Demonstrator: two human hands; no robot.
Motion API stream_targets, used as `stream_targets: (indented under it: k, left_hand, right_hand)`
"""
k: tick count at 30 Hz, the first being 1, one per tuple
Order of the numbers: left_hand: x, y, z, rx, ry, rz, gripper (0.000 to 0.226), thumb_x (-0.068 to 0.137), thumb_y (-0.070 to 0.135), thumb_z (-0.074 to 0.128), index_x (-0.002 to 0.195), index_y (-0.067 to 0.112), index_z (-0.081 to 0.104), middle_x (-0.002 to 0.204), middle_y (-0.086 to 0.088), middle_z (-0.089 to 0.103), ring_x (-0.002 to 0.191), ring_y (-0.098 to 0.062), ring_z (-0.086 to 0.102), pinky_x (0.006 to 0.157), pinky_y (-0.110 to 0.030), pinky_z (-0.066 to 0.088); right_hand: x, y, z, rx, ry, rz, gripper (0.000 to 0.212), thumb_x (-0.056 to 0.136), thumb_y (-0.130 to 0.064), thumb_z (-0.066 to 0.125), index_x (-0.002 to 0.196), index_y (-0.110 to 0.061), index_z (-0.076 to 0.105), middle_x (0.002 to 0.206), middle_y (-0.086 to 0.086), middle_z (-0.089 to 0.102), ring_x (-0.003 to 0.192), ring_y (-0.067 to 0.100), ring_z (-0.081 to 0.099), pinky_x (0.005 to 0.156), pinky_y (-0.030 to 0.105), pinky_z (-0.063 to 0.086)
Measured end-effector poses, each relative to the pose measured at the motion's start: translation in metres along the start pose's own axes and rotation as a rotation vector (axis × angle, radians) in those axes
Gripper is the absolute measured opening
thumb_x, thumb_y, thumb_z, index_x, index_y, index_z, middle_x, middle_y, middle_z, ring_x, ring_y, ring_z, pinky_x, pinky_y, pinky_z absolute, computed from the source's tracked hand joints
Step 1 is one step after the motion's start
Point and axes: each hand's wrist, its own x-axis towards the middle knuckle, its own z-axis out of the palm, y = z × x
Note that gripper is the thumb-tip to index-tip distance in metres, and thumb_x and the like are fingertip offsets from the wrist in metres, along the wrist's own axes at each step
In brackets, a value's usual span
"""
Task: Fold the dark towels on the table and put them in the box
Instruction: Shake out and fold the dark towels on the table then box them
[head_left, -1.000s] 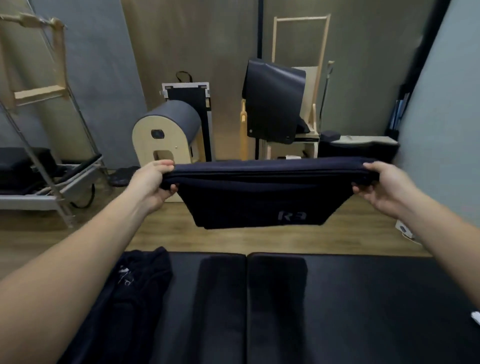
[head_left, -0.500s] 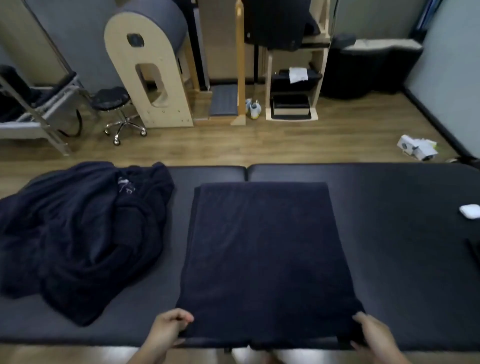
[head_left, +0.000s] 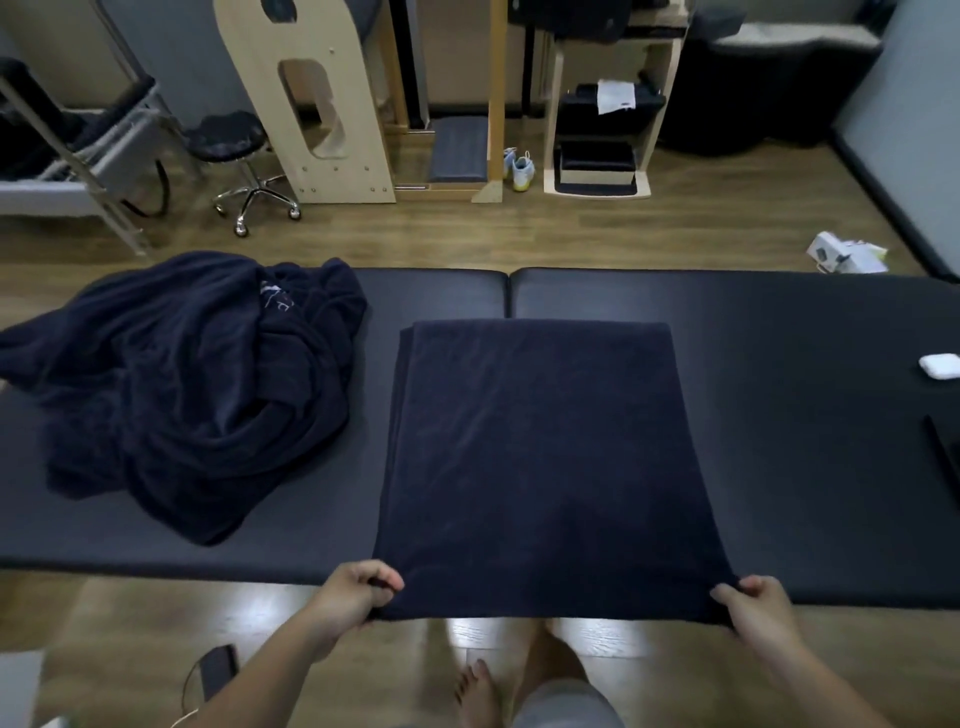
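since a second ago the folded towel (head_left: 540, 457) has come down out of the air and now lies flat on the table (head_left: 805, 415), and both hands have dropped with it to the near edge. the fingers (head_left: 382, 574) of the left hand (head_left: 358, 592) are curled round the towel's near left corner, thumb on top, pinching the cloth. the right hand (head_left: 758, 605) grips the near right corner the same way, its fingers bent over the hem. between the two hands the near hem hangs just past the table's edge, above the wooden floor (head_left: 130, 639) and a bare foot (head_left: 478, 691).

outward, the towel stretches away as a smooth, layered rectangle across the seam between the table's two pads, its far edge straight and short of the table's far side. to its left, apart from it, a heap of towels (head_left: 192, 384) lies crumpled and unfolded on the table. near the right end of the table sits a small white case (head_left: 940, 366).
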Motion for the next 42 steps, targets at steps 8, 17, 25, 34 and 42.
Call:
stream_targets:
  k: [8, 17, 25, 34, 42]
  left_hand:
    - [-0.007, 0.003, -0.007, -0.034, -0.036, -0.071, 0.038, 0.083, -0.01, 0.052, 0.082, 0.014, 0.081, 0.088, -0.003, 0.069, 0.076, -0.018, 0.057, 0.057, -0.02, 0.039]
    - [-0.008, 0.006, 0.057, 0.912, 0.429, 0.607, 0.058, 0.04, 0.031, 0.079, 0.097, 0.03, 0.066, 0.119, -0.005, 0.05, 0.107, -0.033, 0.048, 0.083, -0.05, 0.049]
    - [0.034, -0.009, 0.104, 1.462, 0.308, 0.7, 0.113, 0.063, 0.013, 0.077, 0.153, 0.023, 0.01, 0.16, -0.015, 0.015, 0.146, -0.05, -0.013, 0.107, -0.076, 0.003]
    - [-0.001, 0.052, 0.068, 1.465, 0.083, 0.743, 0.079, 0.056, 0.008, 0.086, 0.127, 0.016, 0.051, 0.111, -0.009, 0.063, 0.103, -0.028, 0.067, 0.074, -0.03, 0.057]
    - [-0.063, 0.119, 0.021, 1.307, -0.429, 0.613, 0.035, 0.077, 0.015, 0.059, 0.111, 0.025, 0.054, 0.109, -0.01, 0.06, 0.102, -0.03, 0.057, 0.083, -0.035, 0.049]
  right_hand:
    - [-0.006, 0.003, 0.008, 0.306, -0.057, 0.104, 0.022, 0.095, 0.007, 0.056, 0.104, -0.006, 0.042, 0.101, 0.021, 0.049, 0.079, 0.033, 0.054, 0.06, 0.038, 0.046]
    - [-0.008, -0.002, 0.019, -0.191, 0.343, -0.271, 0.028, 0.082, -0.005, 0.07, 0.106, -0.003, 0.056, 0.111, 0.025, 0.059, 0.096, 0.039, 0.056, 0.096, 0.051, 0.044]
    - [-0.021, 0.015, 0.108, -1.11, -0.125, -0.951, 0.125, 0.038, -0.077, 0.075, 0.148, -0.03, 0.039, 0.151, 0.011, 0.043, 0.14, 0.034, 0.032, 0.112, 0.05, 0.012]
    - [-0.019, -0.008, 0.071, -1.192, -0.067, -1.044, 0.078, 0.036, -0.007, 0.092, 0.11, -0.023, 0.074, 0.108, -0.002, 0.073, 0.09, 0.022, 0.072, 0.07, 0.036, 0.061]
    - [-0.068, -0.097, -0.006, -1.204, -0.723, -0.788, 0.037, 0.072, -0.031, 0.054, 0.102, -0.051, 0.044, 0.104, -0.015, 0.058, 0.098, 0.006, 0.056, 0.084, 0.024, 0.047]
